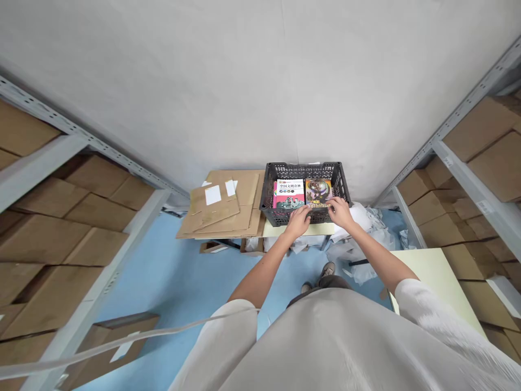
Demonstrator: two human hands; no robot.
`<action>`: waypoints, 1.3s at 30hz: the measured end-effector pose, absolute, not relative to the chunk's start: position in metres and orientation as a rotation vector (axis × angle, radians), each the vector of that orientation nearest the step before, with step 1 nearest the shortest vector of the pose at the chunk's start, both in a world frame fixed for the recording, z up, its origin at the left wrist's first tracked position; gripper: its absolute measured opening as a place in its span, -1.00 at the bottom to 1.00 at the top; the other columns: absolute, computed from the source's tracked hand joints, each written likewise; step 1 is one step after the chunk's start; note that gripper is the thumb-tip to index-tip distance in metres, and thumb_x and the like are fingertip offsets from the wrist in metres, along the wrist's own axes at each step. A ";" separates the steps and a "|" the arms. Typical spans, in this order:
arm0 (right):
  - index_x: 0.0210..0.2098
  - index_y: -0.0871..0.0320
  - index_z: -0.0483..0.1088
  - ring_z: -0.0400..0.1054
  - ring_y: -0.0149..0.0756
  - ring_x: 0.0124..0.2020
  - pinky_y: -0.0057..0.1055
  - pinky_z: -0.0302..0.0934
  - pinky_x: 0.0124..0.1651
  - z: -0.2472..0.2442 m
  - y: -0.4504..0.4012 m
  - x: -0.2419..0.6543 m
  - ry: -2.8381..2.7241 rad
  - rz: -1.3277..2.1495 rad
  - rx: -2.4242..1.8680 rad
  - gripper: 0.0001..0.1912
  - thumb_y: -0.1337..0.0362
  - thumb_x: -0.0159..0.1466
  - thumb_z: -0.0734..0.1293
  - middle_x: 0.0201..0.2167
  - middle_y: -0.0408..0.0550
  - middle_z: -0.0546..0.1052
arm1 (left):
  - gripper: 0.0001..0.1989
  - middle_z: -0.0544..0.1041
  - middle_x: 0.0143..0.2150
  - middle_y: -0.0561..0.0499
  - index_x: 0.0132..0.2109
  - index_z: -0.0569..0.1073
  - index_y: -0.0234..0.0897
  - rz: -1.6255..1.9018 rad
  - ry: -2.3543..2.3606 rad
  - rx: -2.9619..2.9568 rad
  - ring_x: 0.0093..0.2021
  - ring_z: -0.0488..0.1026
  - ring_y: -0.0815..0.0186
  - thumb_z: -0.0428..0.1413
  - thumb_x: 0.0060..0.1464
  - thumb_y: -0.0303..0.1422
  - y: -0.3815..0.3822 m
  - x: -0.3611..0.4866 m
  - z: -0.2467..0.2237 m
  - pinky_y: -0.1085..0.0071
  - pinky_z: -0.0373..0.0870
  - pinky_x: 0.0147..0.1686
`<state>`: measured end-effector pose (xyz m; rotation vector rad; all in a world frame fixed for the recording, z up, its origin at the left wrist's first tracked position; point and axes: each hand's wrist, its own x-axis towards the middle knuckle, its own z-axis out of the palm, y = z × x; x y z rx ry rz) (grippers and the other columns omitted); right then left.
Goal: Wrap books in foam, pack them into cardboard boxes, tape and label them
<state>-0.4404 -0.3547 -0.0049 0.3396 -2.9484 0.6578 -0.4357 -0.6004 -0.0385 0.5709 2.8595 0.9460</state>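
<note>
A black plastic crate (pixel 275 217) with lattice walls stands on the table by the wall. Inside it, books lie face up in two side-by-side places. At left is a white, pink and teal book (pixel 290 194), with a pink edge showing beneath it; at right, a dark book with a gold-and-purple cover (pixel 318 192). My left hand (pixel 299 221) rests over the crate's front rim, fingertips near the dark book's lower left corner. Reaching over the same rim, my right hand (pixel 340 212) has its fingers apart at that book's lower right corner. Neither hand visibly lifts anything.
Flattened cardboard (pixel 244 214) with white labels lies left of the crate. Crumpled plastic wrapping (pixel 366 239) is heaped below right. Shelves of cartons (pixel 97 209) flank both sides. A pale tabletop (pixel 431 282) is at right; a carton (pixel 109 347) stands on the blue floor.
</note>
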 end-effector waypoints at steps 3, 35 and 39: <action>0.16 0.13 0.58 0.39 0.03 0.21 -0.11 0.27 0.26 -0.013 -0.353 -0.471 -3.000 0.681 0.379 -0.61 0.35 0.45 0.23 0.21 0.17 0.54 | -0.51 0.41 0.51 -0.19 0.40 0.49 -0.19 0.936 2.864 0.522 0.50 0.33 -0.01 0.05 0.40 -0.41 -0.600 -0.457 -0.040 -0.02 0.21 0.52; 0.42 0.18 0.36 0.51 0.03 0.20 -0.23 0.34 0.27 -0.085 -0.375 -0.607 -3.566 0.653 -0.167 -0.35 0.15 0.38 0.41 0.41 0.28 0.38 | -0.64 0.69 0.20 -0.22 0.22 0.60 -0.27 0.849 2.428 0.189 0.19 0.65 0.03 0.21 0.31 -0.39 -0.580 -0.608 -0.090 0.28 0.52 0.15; 0.41 0.16 0.36 0.52 0.06 0.18 -0.24 0.36 0.22 -0.091 -0.377 -0.612 -3.561 0.675 -0.317 -0.33 0.09 0.38 0.42 0.34 0.28 0.47 | -0.64 0.70 0.18 -0.18 0.18 0.62 -0.26 0.920 2.402 0.167 0.15 0.65 0.06 0.25 0.26 -0.42 -0.581 -0.612 -0.096 0.30 0.53 0.13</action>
